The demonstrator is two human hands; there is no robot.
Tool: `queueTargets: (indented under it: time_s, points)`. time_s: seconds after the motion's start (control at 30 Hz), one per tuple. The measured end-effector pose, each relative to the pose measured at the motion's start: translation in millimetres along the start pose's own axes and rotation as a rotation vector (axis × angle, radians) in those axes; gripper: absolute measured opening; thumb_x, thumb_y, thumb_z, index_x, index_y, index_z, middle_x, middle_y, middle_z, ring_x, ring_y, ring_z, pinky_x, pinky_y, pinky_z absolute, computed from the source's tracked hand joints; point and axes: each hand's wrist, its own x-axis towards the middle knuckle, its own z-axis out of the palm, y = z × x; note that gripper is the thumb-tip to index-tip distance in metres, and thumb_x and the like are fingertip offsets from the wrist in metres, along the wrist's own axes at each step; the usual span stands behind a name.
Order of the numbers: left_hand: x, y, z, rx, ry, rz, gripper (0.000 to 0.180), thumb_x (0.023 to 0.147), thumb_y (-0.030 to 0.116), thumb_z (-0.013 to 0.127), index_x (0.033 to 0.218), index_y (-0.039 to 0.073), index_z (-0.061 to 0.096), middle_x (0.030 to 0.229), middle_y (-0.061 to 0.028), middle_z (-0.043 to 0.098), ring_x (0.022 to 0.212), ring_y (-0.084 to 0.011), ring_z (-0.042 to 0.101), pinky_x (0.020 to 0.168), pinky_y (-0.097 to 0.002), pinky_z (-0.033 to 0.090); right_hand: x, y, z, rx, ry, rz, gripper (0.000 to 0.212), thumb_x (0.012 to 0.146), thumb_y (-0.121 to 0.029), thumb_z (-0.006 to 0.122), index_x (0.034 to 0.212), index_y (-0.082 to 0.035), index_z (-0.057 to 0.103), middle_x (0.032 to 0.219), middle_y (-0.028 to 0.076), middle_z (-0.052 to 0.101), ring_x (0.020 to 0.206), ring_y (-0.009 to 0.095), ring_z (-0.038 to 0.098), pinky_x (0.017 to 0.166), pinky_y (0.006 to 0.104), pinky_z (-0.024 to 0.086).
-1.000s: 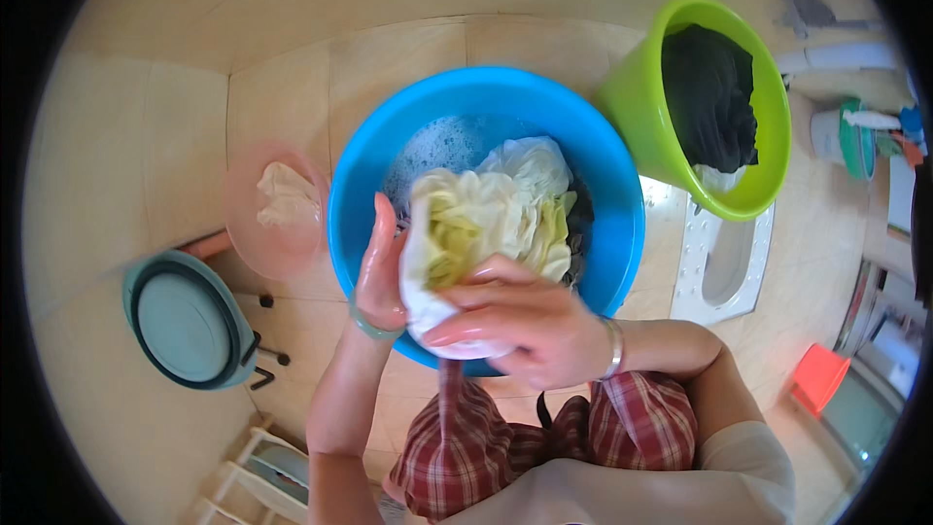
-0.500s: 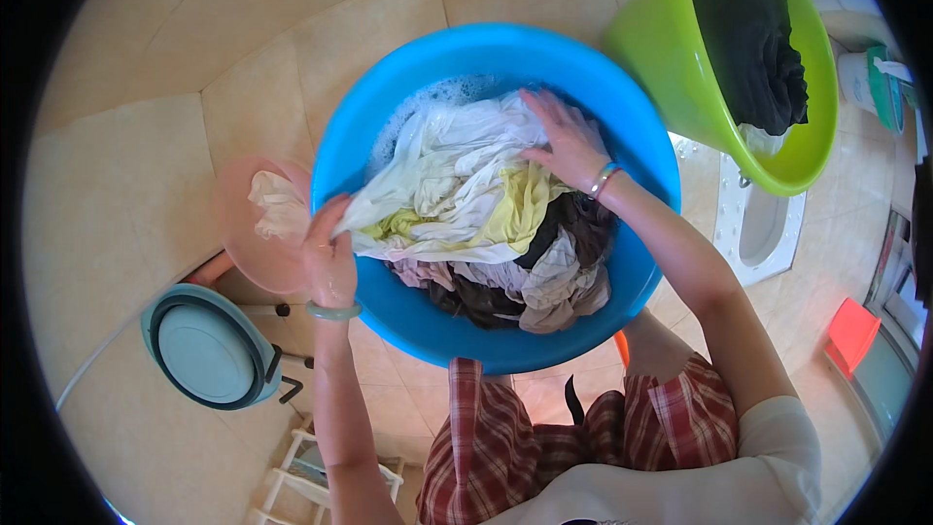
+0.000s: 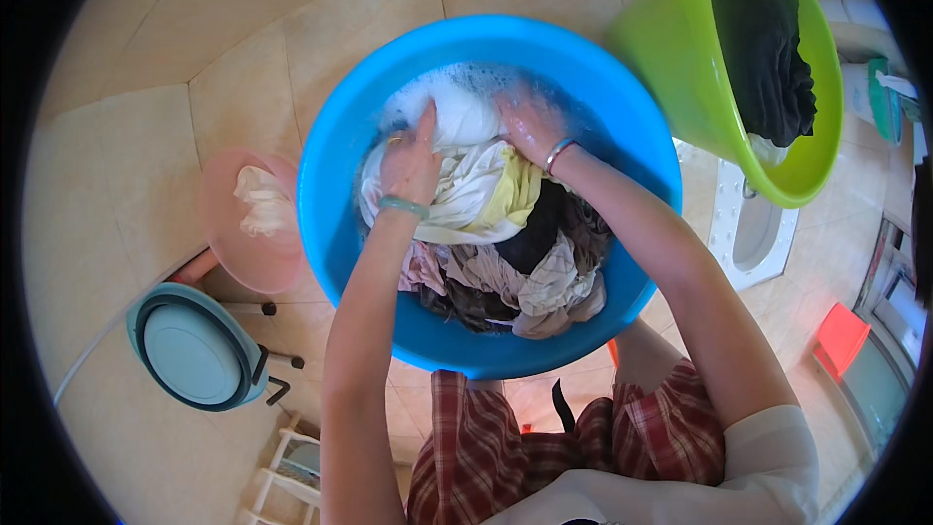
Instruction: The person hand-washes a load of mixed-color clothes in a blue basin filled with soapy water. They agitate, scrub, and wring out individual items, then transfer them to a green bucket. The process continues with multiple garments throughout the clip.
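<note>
A big blue basin (image 3: pixel 335 185) stands on the tiled floor, full of wet clothes and suds. My left hand (image 3: pixel 410 160) presses down on a white and yellow garment (image 3: pixel 476 190) at the far side of the basin, fingers closed into the cloth. My right hand (image 3: pixel 525 124) grips the same garment in the soapy water just to the right. Darker and grey clothes (image 3: pixel 525 282) lie heaped at the near side.
A green bucket (image 3: pixel 680 49) with dark clothes stands at the upper right. A small pink basin (image 3: pixel 228 233) with a white cloth sits to the left, a teal folding tub (image 3: pixel 190 350) below it. A white squat pan (image 3: pixel 753 228) and a red item (image 3: pixel 841 335) are on the right.
Both hands lifted the white and yellow garment, spread it over the pile, then pushed it down into the suds at the basin's far side. The view has moved closer to the basin.
</note>
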Motion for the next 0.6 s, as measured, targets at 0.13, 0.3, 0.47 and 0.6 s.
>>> queueTargets:
  time_s: [0.13, 0.3, 0.47, 0.6]
  points:
    - [14.6, -44.6, 45.1, -1.149, 0.267, 0.284, 0.07, 0.093, 0.023, 0.064, 0.151, 0.012, 0.027, 0.146, -0.0125, 0.045, 0.129, -0.0223, 0.047, 0.106, -0.0336, 0.04, 28.2, -28.7, -5.9, 0.483, -0.173, 0.246, 0.058, 0.08, -0.026, 0.073, 0.129, -0.007, 0.05, 0.132, 0.024, 0.049, 0.103, 0.044, 0.06, 0.087, 0.0471, 0.051]
    - [-31.7, -5.3, 33.4, -2.131, -0.044, 0.092, 0.066, 0.099, 0.048, 0.05, 0.153, 0.021, 0.023, 0.149, -0.0153, 0.037, 0.128, -0.0338, 0.048, 0.104, -0.048, 0.042, -57.8, -84.0, -65.3, 0.506, 0.139, -0.202, 0.047, 0.081, -0.02, 0.073, 0.123, -0.006, 0.054, 0.104, 0.015, 0.055, 0.086, 0.035, 0.06, 0.075, 0.0408, 0.053]
    - [-62.8, 12.3, 22.2, -2.485, -0.383, 0.281, 0.058, 0.099, 0.028, 0.053, 0.149, 0.037, 0.026, 0.14, -0.0177, 0.043, 0.106, -0.0298, 0.061, 0.088, -0.0466, 0.054, -122.3, -143.0, -99.1, 0.27, 0.203, -0.537, 0.034, 0.08, -0.021, 0.066, 0.115, -0.023, 0.064, 0.105, 0.002, 0.054, 0.095, 0.019, 0.058, 0.066, 0.0306, 0.053]
    - [-73.5, 26.5, 25.3, -2.327, -0.106, 0.16, 0.047, 0.1, 0.026, 0.051, 0.145, 0.023, 0.038, 0.135, -0.0142, 0.05, 0.102, -0.0226, 0.061, 0.086, -0.0378, 0.054, -119.6, -163.2, -98.1, 0.184, 0.332, -0.599, 0.026, 0.077, -0.034, 0.069, 0.101, -0.025, 0.068, 0.107, -0.001, 0.054, 0.097, 0.016, 0.054, 0.056, 0.0261, 0.049]
